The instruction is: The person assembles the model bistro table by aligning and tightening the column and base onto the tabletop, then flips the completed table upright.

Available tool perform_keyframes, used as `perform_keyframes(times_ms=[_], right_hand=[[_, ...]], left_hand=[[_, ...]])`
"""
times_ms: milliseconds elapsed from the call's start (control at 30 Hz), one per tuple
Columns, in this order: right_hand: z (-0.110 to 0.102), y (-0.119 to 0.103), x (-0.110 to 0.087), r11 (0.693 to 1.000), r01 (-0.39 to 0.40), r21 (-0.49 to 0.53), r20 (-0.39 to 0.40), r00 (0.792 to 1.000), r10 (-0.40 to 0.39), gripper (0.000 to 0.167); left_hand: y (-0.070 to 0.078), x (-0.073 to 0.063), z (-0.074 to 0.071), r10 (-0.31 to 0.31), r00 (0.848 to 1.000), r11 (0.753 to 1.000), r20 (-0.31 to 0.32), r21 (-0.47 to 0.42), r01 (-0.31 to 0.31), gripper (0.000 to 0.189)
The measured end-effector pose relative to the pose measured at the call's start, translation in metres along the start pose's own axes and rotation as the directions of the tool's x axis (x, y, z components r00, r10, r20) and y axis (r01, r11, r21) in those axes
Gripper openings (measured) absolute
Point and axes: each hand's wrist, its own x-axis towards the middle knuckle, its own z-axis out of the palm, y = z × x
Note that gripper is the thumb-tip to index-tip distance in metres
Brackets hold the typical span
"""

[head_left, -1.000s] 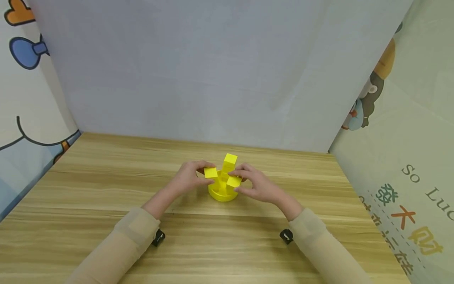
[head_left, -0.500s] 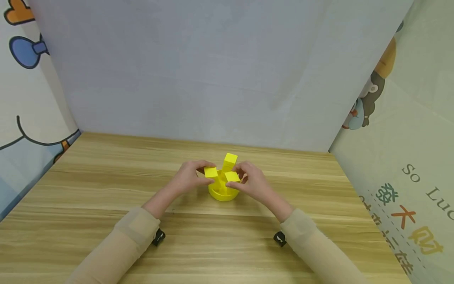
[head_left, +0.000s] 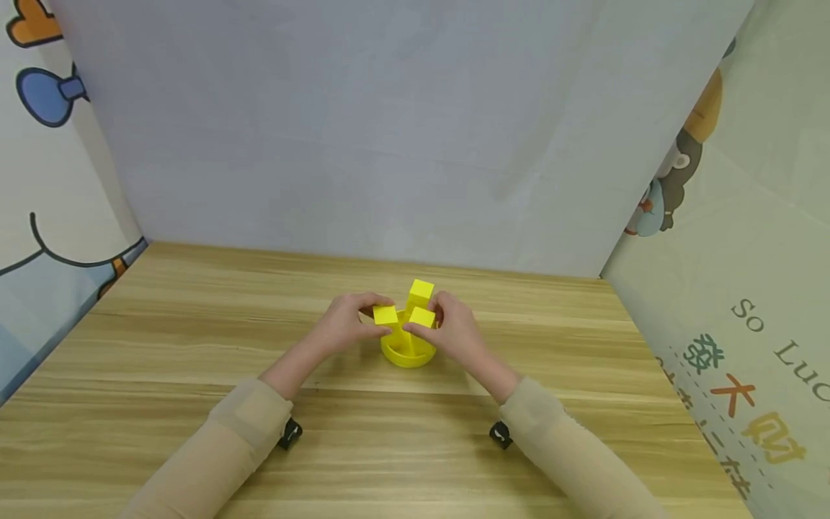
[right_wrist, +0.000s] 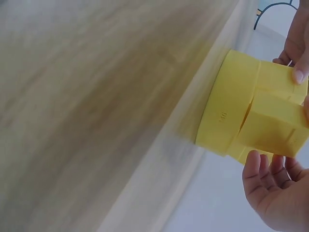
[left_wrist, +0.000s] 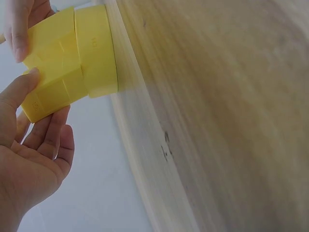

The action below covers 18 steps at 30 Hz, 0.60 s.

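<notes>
A round yellow base (head_left: 407, 360) with a low rim stands on the table, with yellow square-topped blocks rising from or over it. My left hand (head_left: 345, 322) pinches the left block (head_left: 385, 315) between thumb and fingers. The right block (head_left: 423, 317) is held by my right hand (head_left: 457, 330), thumb in front and fingers behind. Behind them a third, taller-looking block (head_left: 421, 289) stands with no hand on it. In the right wrist view, a block (right_wrist: 273, 123) reaches the base's rim (right_wrist: 224, 104), slightly tilted; how far it sits inside is hidden.
The wood-grain table (head_left: 402, 447) extends around the base. A pale cloth backdrop (head_left: 389, 130) closes off the back, and printed panels flank both sides. Black wrist devices hang under both sleeves.
My right hand has moved left and slightly away from me with its block, bringing it closer to the left and back blocks. The left hand has stayed in place.
</notes>
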Motion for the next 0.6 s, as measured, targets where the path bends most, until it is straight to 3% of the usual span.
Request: perform_keyframes(times_ms=[233,333,433,600], right_hand=[[-0.010,0.005,-0.004,0.998,0.060,-0.004,0.022,0.998,-0.060,0.052],[-0.019,0.006,-0.006,0.990,0.139,0.036,0.046,0.989,-0.141,0.048],[-0.026,0.007,-0.007,0.965,0.259,0.048,0.083,0.961,-0.262,0.042],[-0.034,0.010,-0.005,0.896,0.438,0.065,0.188,0.877,-0.442,0.040]], left_hand=[[0.001,0.000,0.000,-0.001,1.000,1.000,0.009,-0.004,0.001,0.044],[0.002,-0.001,0.000,-0.005,1.000,1.000,0.011,-0.007,0.005,0.045],[0.002,-0.001,-0.001,-0.006,1.000,1.000,0.010,-0.009,0.006,0.044],[0.004,-0.002,-0.001,-0.011,1.000,1.000,0.011,-0.018,0.011,0.045]])
